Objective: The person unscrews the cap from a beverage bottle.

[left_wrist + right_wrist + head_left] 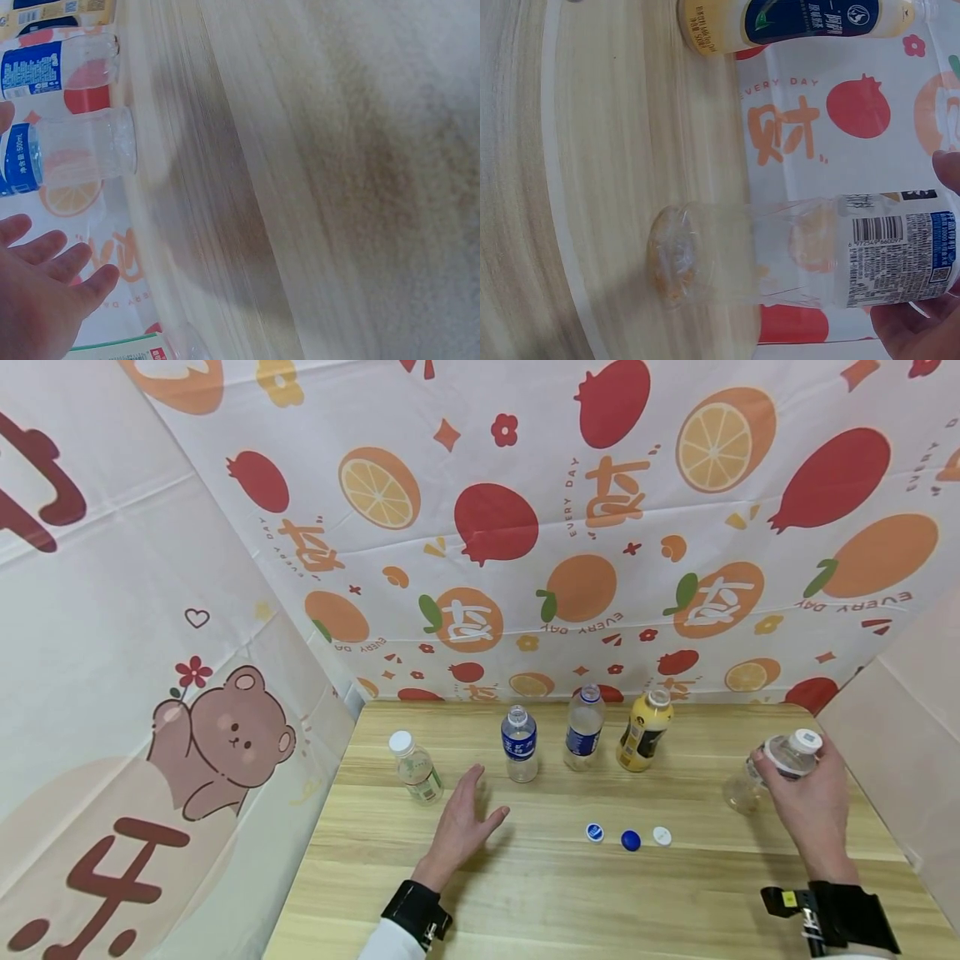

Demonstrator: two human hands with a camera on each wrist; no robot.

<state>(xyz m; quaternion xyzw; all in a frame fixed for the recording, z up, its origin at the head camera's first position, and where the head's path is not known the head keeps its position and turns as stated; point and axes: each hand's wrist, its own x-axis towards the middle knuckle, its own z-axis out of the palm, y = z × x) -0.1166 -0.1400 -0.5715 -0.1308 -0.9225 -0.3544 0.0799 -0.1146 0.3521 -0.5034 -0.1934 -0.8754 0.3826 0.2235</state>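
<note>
My right hand [813,802] grips a clear plastic bottle [746,783] with a white cap near the table's right side. In the right wrist view the bottle [795,251] shows a white label with a barcode. My left hand [461,827] holds nothing, its fingers spread over the table. Just left of it stands a white-capped clear bottle [417,768] with a green-edged label. Beyond the hand is an uncapped bottle [519,745] with a blue label. Another uncapped blue-label bottle [583,728] and a yellow bottle [645,731] stand further right.
Three loose caps lie mid-table: a blue-and-white cap [595,832], a blue cap [631,841] and a white cap [662,836]. A fruit-print cloth [495,527] hangs behind the wooden table [540,893]. Another printed cloth [247,860] hangs at the left.
</note>
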